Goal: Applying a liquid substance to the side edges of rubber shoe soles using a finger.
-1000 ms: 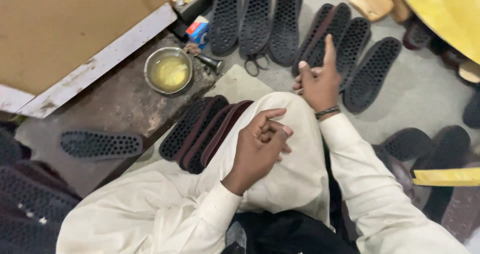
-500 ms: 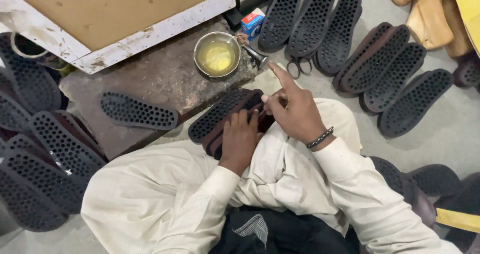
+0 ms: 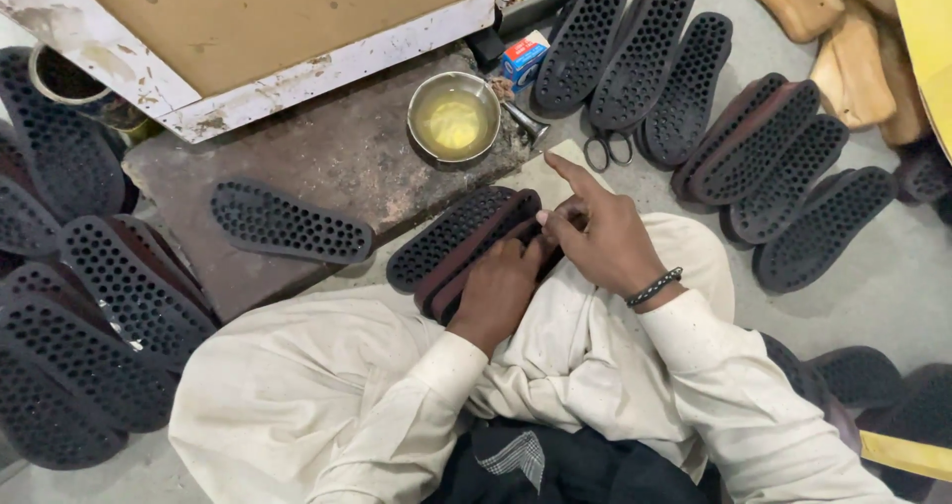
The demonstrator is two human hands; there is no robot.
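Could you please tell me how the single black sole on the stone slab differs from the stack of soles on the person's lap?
The single black perforated sole lies flat, alone and untouched; the lap stack of soles leans on edge, shows maroon layers, and both hands touch it. Both have studded black faces.

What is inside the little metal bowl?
The bowl holds a yellowish liquid, pooled in the middle. Nothing else shows in it; what the liquid is cannot be told.

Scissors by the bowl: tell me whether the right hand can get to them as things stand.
Probably yes. The scissors lie bare on the floor just beyond the right hand, whose forefinger points that way; nothing lies between them.
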